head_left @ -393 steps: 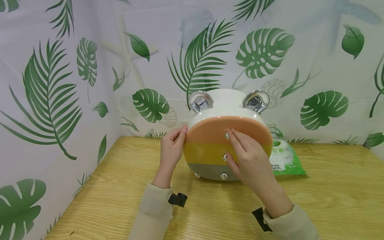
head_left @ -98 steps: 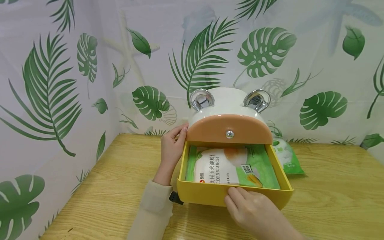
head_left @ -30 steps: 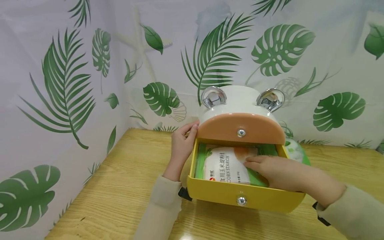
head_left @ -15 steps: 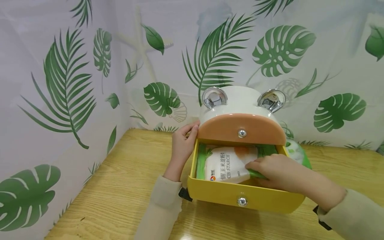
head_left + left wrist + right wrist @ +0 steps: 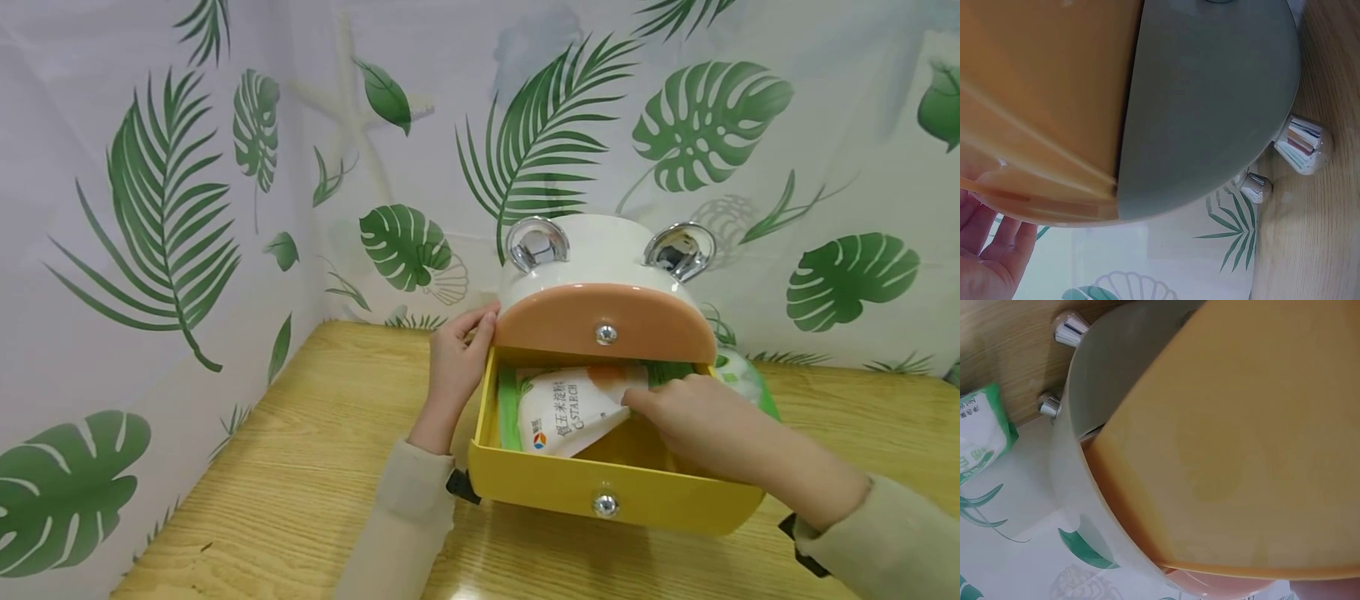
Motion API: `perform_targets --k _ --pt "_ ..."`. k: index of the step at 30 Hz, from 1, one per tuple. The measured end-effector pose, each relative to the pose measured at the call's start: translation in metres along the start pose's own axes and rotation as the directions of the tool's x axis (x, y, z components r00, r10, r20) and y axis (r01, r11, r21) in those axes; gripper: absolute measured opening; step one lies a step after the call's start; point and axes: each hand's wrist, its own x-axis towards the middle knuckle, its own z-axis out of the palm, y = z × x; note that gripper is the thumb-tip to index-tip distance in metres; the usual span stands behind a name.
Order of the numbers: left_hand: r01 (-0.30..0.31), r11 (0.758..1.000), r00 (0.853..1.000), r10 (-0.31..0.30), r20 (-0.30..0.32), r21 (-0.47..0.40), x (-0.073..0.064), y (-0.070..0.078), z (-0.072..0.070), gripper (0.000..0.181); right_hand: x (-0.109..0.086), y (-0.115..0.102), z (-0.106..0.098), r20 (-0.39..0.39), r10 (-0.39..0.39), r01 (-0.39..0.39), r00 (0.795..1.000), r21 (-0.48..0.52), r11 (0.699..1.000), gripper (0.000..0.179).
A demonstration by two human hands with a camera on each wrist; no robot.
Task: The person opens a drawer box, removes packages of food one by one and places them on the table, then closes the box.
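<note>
A small rounded white cabinet (image 5: 596, 246) with chrome ears stands on the table. Its yellow middle drawer (image 5: 532, 483) is pulled out, and the orange top drawer (image 5: 555, 321) is closed. Inside the yellow drawer lies a white and green bag of corn starch (image 5: 562, 408). My right hand (image 5: 697, 421) reaches over the drawer's right wall and pinches the bag's right end, which is bent up, baring part of the drawer floor. My left hand (image 5: 459, 354) rests on the cabinet's left side; in the left wrist view its fingers (image 5: 1019, 250) extend to the edge.
Another green and white bag (image 5: 742, 383) stands behind the cabinet's right side. The grey bottom drawer (image 5: 1210, 112) is closed above chrome feet (image 5: 1300, 147). A leaf-patterned cloth (image 5: 390, 150) hangs behind the wooden table (image 5: 300, 492).
Earlier the drawers were closed; the right hand pulled out the yellow one, let go of its front and reached inside. Over the last second the bag's right end has lifted and folded leftward.
</note>
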Motion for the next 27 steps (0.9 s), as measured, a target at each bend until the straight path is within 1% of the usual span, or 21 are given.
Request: perform_targets --k 3,5,7,11,12,14,16,18,20,24,27 --pt "0.004 1.0 1.0 -0.004 -0.003 -0.005 0.0 0.001 -0.001 0.022 0.002 -0.003 -0.002 -0.04 0.037 -0.039 0.999 -0.044 0.998 0.02" --pt "0.007 1.0 1.0 -0.007 -0.006 -0.01 0.0 0.001 -0.001 0.022 0.002 -0.005 -0.003 -0.088 0.064 -0.071 0.994 -0.073 0.995 0.017" --pt "0.009 1.0 1.0 -0.009 -0.006 -0.014 0.0 0.0 -0.001 0.022 0.003 -0.007 -0.004 -0.135 0.094 -0.106 0.986 -0.087 0.99 0.018" --pt "0.009 1.0 1.0 -0.009 -0.003 -0.022 0.0 -0.001 0.0 0.022 0.003 -0.009 -0.006 -0.228 0.125 -0.151 0.966 -0.101 0.983 0.023" --pt "0.009 1.0 1.0 -0.009 -0.003 -0.022 0.0 -0.001 0.0 0.022 0.003 -0.01 -0.007 -0.254 0.13 -0.161 0.958 -0.105 0.981 0.024" --pt "0.01 1.0 1.0 -0.01 -0.001 -0.021 0.001 -0.002 0.0 0.022 0.002 -0.01 -0.008 -0.321 0.112 -0.157 0.941 -0.118 0.981 0.026" --pt "0.011 1.0 1.0 -0.01 0.001 -0.017 0.001 -0.002 0.001 0.022 0.0 -0.01 -0.009 -0.388 0.089 -0.149 0.917 -0.127 0.981 0.025" --pt "0.012 1.0 1.0 -0.012 0.004 -0.013 0.001 -0.002 0.001 0.022 -0.001 -0.01 -0.01 -0.445 0.073 -0.138 0.893 -0.116 0.984 0.025" --pt "0.012 1.0 1.0 -0.012 0.005 -0.012 0.001 -0.001 0.0 0.022 -0.003 -0.011 -0.011 -0.481 0.073 -0.135 0.874 -0.094 0.986 0.033" --pt "0.011 1.0 1.0 -0.011 0.004 -0.023 0.0 -0.001 0.0 0.022 -0.008 -0.014 -0.015 -0.528 0.106 -0.164 0.843 -0.064 0.984 0.058" --pt "0.012 1.0 1.0 -0.012 0.003 -0.027 0.0 -0.002 0.0 0.022 -0.011 -0.014 -0.018 -0.567 0.126 -0.19 0.814 -0.055 0.98 0.057"
